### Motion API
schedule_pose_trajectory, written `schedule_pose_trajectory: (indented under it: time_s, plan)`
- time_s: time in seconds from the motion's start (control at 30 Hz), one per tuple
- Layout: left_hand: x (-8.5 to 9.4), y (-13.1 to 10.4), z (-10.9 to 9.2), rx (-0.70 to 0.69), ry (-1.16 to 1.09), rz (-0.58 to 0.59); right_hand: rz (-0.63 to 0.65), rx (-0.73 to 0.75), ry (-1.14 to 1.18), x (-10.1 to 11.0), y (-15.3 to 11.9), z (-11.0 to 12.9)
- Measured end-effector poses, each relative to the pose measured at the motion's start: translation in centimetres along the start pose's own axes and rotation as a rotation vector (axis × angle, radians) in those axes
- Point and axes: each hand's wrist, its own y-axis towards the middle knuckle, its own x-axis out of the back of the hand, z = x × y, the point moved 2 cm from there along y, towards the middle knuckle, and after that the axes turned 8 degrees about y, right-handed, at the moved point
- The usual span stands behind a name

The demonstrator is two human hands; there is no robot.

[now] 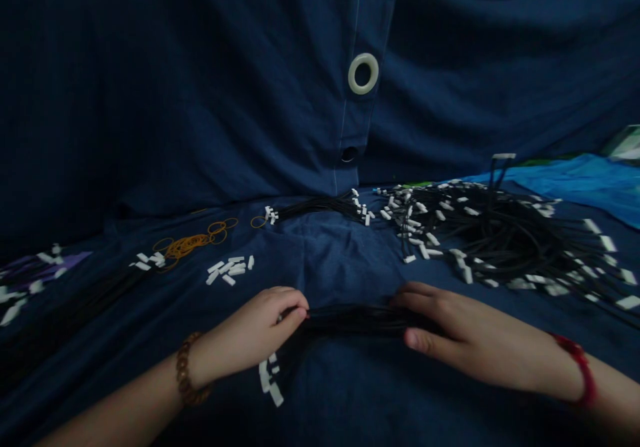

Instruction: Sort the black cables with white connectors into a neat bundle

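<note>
A bundle of black cables [355, 319] lies crosswise between my two hands. At its left end my left hand [265, 323] pinches the cables between thumb and fingers. White connectors [271, 379] stick out just below that hand. Over the right end of the same bundle, my right hand [450, 333] has its fingers on the far side and its thumb on the near side. The palm hides that end of the cables.
A large heap of black cables with white connectors [520, 233] spreads at the right. Another cable bundle [320, 205] lies behind my hands. Orange rubber bands [193, 245] and loose white connectors [230, 269] are at the left, near more cables [95, 297]. Blue cloth [340, 257] covers the surface.
</note>
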Motion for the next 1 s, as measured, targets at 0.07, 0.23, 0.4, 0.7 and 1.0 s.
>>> schedule_pose_trajectory:
  time_s: [0.07, 0.23, 0.4, 0.7, 1.0]
  plan:
    - [0.1, 0.2, 0.0, 0.007, -0.021, -0.02, -0.036, -0.004, 0.004, -0.1, 0.2, -0.1]
    - [1.1, 0.4, -0.1, 0.021, -0.049, -0.132, -0.2, -0.059, -0.055, -0.6, 0.8, -0.8]
    - [2.6, -0.1, -0.5, 0.069, -0.018, -0.228, -0.523, 0.127, -0.337, 0.3, 0.5, -0.8]
    - [2.3, -0.6, -1.1, 0.1, 0.01, 0.061, -0.113, -0.019, -0.252, -0.1, -0.1, -0.1]
    - [1.1, -1.5, -3.5, -0.227, 0.474, 0.028, -0.042, -0.017, -0.36, -0.8, 0.4, -1.5]
